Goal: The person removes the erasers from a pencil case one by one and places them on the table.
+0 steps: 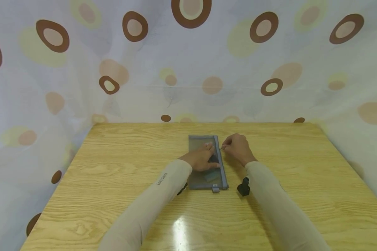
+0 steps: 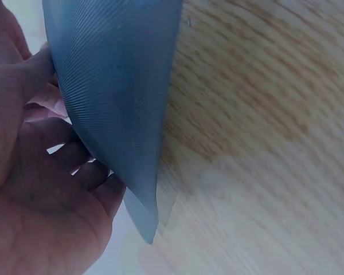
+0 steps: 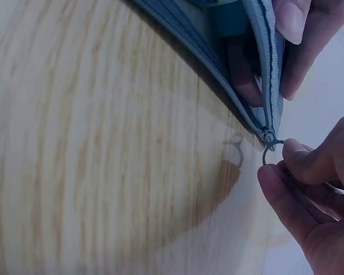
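Note:
A grey-blue see-through zip pouch [image 1: 196, 181] lies on the wooden table, its zip edge facing right. My left hand [image 1: 202, 158] rests on top of it, thumb stretched to the zip; in the left wrist view the left fingers [image 2: 92, 172] press along its bowed mesh. Between thumb and fingertips, my right hand [image 1: 238, 148] pinches a ring-shaped zip pull [image 3: 265, 154], hanging from the slider [image 3: 268, 136]. The zip sides [image 3: 266, 63] spread apart from that slider, leaving the mouth partly open. Something pale green [image 1: 211, 176] shows through the mesh.
The wood-grain table [image 1: 119, 167] runs back to a white sheet [image 1: 188, 101] with brown and yellow spots, which also hangs at both sides. A fabric tab [image 1: 215, 190] sticks out at the pouch's near end. A black wrist device [image 1: 243, 187] hangs under the right sleeve.

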Tool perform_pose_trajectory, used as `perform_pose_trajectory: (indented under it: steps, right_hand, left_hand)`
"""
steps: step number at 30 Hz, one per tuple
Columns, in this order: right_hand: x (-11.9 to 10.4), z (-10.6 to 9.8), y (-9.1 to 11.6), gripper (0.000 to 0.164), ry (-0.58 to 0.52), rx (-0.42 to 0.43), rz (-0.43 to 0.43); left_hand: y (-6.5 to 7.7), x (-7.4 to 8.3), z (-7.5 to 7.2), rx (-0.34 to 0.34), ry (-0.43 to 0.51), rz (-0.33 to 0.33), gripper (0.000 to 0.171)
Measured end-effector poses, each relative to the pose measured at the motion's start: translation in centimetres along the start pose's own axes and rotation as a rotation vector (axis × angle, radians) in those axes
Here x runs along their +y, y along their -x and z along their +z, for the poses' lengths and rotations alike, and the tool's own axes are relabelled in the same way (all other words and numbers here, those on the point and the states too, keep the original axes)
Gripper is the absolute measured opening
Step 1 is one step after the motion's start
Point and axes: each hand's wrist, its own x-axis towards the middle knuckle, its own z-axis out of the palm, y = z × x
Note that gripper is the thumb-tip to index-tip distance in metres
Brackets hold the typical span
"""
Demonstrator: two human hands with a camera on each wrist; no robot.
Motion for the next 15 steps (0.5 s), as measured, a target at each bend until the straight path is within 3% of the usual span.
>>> perform_pose_trajectory:
  steps: [15]
  right_hand:
    - [0.0, 0.5, -1.4, 0.013, 0.042, 0.032, 0.000]
  left_hand:
    - [0.0, -0.3, 0.0, 0.011, 0.010, 0.023, 0.081]
